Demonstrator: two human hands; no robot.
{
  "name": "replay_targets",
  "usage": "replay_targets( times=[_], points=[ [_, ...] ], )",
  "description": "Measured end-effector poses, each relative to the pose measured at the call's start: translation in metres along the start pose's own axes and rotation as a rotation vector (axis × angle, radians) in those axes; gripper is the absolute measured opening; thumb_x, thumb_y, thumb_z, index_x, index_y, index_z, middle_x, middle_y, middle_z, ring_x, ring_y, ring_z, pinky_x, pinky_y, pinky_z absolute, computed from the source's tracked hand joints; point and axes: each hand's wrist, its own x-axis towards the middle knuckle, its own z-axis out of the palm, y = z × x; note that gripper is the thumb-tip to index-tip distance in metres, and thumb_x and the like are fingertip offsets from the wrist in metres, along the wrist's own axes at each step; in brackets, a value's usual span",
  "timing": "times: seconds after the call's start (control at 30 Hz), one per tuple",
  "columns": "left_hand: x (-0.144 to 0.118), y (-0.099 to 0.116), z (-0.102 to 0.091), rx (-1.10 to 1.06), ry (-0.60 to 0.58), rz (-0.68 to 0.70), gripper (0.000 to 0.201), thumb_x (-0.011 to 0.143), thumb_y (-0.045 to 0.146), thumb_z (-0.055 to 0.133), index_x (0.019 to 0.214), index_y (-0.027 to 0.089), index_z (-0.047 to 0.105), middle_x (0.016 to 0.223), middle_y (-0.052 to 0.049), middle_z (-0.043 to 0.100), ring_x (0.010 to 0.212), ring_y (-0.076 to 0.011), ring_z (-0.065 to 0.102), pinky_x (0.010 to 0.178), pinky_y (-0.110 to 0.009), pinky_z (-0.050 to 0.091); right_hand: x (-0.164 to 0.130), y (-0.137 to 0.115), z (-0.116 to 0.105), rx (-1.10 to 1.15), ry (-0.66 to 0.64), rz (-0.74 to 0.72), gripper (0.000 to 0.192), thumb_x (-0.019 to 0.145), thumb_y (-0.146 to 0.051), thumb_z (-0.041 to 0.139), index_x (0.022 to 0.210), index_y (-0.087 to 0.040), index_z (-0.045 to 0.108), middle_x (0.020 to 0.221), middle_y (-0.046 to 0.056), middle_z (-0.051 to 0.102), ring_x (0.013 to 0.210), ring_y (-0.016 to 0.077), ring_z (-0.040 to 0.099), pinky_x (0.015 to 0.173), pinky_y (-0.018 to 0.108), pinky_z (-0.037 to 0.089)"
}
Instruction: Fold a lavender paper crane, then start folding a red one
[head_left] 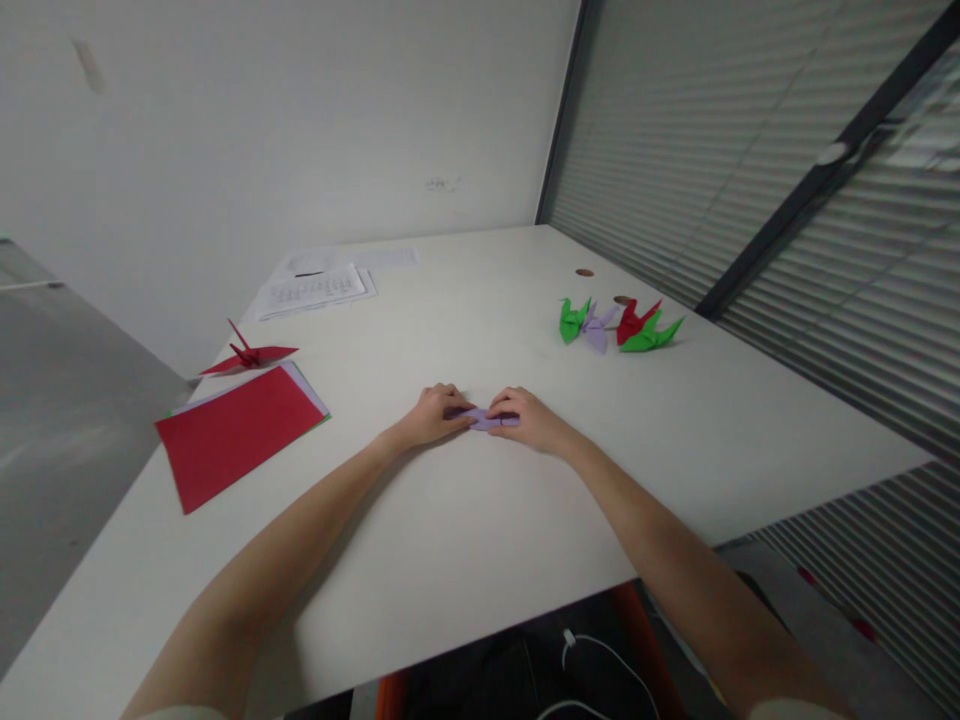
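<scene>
From the head view, both hands rest on the white table (465,520), close together near its middle. The left hand (435,414) and the right hand (529,418) press down on a small lilac paper (486,420) that lies flat on the table between them. Fingers of each hand are curled over its ends, so only a narrow strip of the paper shows; how it is folded cannot be told. Both forearms stretch in from the near edge.

To the left lies a stack of sheets with a red sheet (236,430) on top, and paler edges peek out beneath it. Just beyond it stands a red crane (247,355). Farther back are white printed papers (315,288).

To the right, well apart from the hands, a group of folded figures stands together: a green one (573,320), a lilac one (598,328), a red one (634,320) and another green one (654,336). Two small brown discs (584,272) lie behind them. Slatted blinds (750,150) run along the right side.
</scene>
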Motion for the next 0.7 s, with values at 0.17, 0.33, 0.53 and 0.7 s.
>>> replay_targets(
  times=[0.17, 0.33, 0.53, 0.7],
  points=[
    [-0.001, -0.001, 0.001, 0.042, -0.009, -0.022, 0.026, 0.09, 0.04, 0.057, 0.105, 0.026, 0.073, 0.09, -0.006, 0.064, 0.092, -0.0218, 0.057, 0.088, -0.038, 0.038, -0.001, -0.003, -0.001, 0.018, -0.004, 0.029, 0.017, 0.077, -0.026, 0.075, 0.094, -0.022, 0.075, 0.096, 0.006, 0.064, 0.089, 0.02, 0.059, 0.085, 0.037, 0.048],
    [-0.003, -0.002, -0.001, -0.002, 0.004, 0.021, 0.047, 0.078, 0.05, 0.071, 0.115, 0.022, 0.065, 0.093, -0.006, 0.067, 0.091, -0.0223, 0.059, 0.087, -0.037, 0.038, -0.001, -0.006, -0.004, 0.026, -0.012, 0.038, 0.018, 0.077, -0.023, 0.075, 0.095, -0.021, 0.075, 0.096, 0.006, 0.064, 0.09, 0.0203, 0.06, 0.086, 0.037, 0.047],
    [-0.006, 0.0, -0.001, 0.017, 0.029, 0.176, 0.042, 0.082, 0.047, 0.068, 0.113, 0.02, 0.064, 0.106, -0.009, 0.067, 0.101, -0.0228, 0.06, 0.09, -0.035, 0.041, -0.001, -0.004, -0.007, 0.018, -0.042, 0.044, 0.016, 0.077, -0.024, 0.074, 0.093, -0.021, 0.075, 0.094, 0.006, 0.063, 0.09, 0.0204, 0.059, 0.086, 0.037, 0.046],
    [-0.005, -0.002, 0.001, -0.031, 0.036, 0.226, 0.04, 0.085, 0.044, 0.067, 0.116, 0.018, 0.064, 0.103, -0.009, 0.07, 0.095, -0.0216, 0.063, 0.088, -0.035, 0.044, -0.001, -0.006, -0.011, 0.01, -0.09, 0.055, 0.014, 0.077, -0.022, 0.074, 0.091, -0.019, 0.075, 0.097, 0.007, 0.063, 0.093, 0.0205, 0.059, 0.088, 0.037, 0.045]
  ],
)
